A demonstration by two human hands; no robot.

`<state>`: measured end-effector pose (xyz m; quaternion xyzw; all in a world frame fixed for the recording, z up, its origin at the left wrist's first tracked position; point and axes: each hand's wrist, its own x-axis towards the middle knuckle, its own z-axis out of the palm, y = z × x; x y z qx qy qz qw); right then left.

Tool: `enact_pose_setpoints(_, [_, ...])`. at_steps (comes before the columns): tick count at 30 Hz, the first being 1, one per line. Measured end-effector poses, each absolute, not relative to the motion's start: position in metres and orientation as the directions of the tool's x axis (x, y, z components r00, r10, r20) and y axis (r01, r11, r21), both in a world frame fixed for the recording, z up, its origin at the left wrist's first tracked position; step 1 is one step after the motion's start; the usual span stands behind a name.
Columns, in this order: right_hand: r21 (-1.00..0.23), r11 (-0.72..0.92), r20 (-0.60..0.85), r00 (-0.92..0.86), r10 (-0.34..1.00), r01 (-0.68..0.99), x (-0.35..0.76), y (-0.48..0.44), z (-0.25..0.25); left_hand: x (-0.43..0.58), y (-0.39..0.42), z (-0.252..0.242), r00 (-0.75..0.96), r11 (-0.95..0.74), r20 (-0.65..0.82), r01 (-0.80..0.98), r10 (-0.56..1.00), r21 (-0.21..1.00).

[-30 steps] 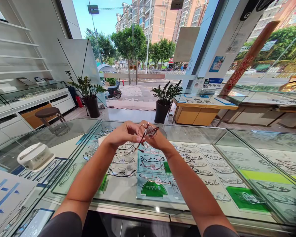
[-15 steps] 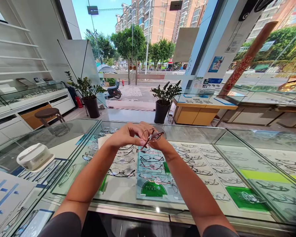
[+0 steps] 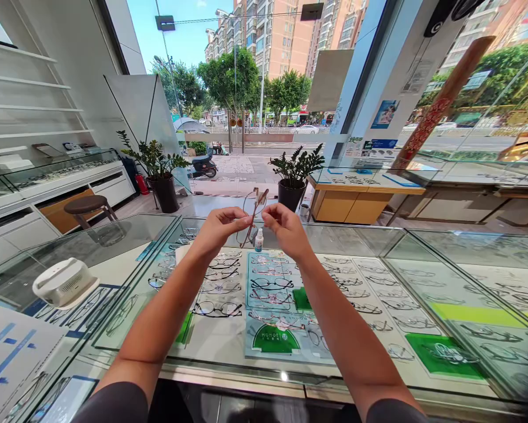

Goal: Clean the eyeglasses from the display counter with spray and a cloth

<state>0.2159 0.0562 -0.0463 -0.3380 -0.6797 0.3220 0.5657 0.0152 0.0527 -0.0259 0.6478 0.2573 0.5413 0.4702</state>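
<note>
Left hand (image 3: 220, 228) and right hand (image 3: 287, 228) are raised above the glass-topped bench (image 3: 356, 241), fingertips pinched on a thin-rimmed pair of eyeglasses (image 3: 251, 212). The eyeglasses are held between both hands, clear of the glass. A small bottle (image 3: 259, 239) stands on the bench directly below. Display frames (image 3: 217, 308) lie under the glass.
</note>
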Motion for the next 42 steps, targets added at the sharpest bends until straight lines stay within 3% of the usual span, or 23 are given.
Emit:
enact_pose_setpoints(5, [-0.788,0.605,0.6,-0.08,0.796,0.116,0.21,0.027,-0.031,0.021,0.052,-0.032,0.104,-0.495,0.491,0.015,0.865,0.869])
enact_pose_setpoints(10, [-0.793,0.59,0.591,-0.046,0.805,0.152,0.207,0.023,-0.03,0.021,0.046,-0.028,0.179,-0.537,0.513,0.131,0.839,0.833])
enact_pose_setpoints(18, [-0.834,0.541,0.531,-0.111,0.84,0.109,0.22,0.027,-0.026,0.014,0.05,-0.027,0.256,-0.606,0.561,0.157,0.787,0.779])
enact_pose_setpoints(23, [-0.753,0.564,0.582,-0.057,0.811,0.34,0.227,0.018,-0.021,0.015,0.048,-0.026,0.247,-0.624,0.578,0.198,0.778,0.756])
enact_pose_setpoints(30, [-0.564,0.433,0.699,0.127,0.704,0.704,0.237,0.015,-0.02,0.017,0.049,-0.028,0.26,-0.684,0.633,0.299,0.73,0.666])
enact_pose_setpoints(34, [-0.533,0.447,0.77,0.192,0.609,0.718,0.239,0.018,-0.02,0.017,0.049,-0.029,0.273,-0.713,0.662,0.36,0.697,0.602])
enact_pose_setpoints(42, [-0.438,0.549,0.822,0.071,0.564,0.712,0.221,0.023,-0.031,0.02,0.042,-0.026,0.28,-0.703,0.647,0.344,0.709,0.622])
